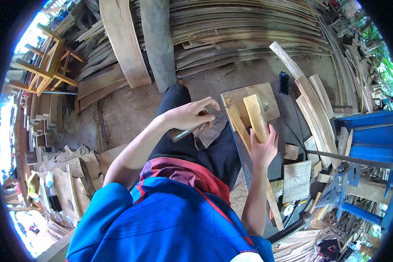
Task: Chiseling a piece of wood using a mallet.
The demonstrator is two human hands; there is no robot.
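Note:
My right hand [265, 147] is wrapped round the near end of a pale yellowish wooden block [255, 112], which is tilted up over the dark work table. Beneath the block's far part is a square wooden board [268, 92] at the table's far left corner. A long narrow wood strip [241, 127] runs along the table's left edge, past my right wrist. Above my lap, my left hand [193, 116] has its index finger loosely bent and its lower fingers curled round a flat, dark tool with a metallic edge [181, 134]. The tool's exact kind is partly hidden.
A dark tabletop [284, 114] holds a black object [284, 83], a marked wooden square [297, 181], a brush [277, 188] and a tape measure [287, 208]. A blue machine with a blade [353, 159] stands right. Stacked planks [244, 26] lie ahead; a wooden chair [50, 61] is far left.

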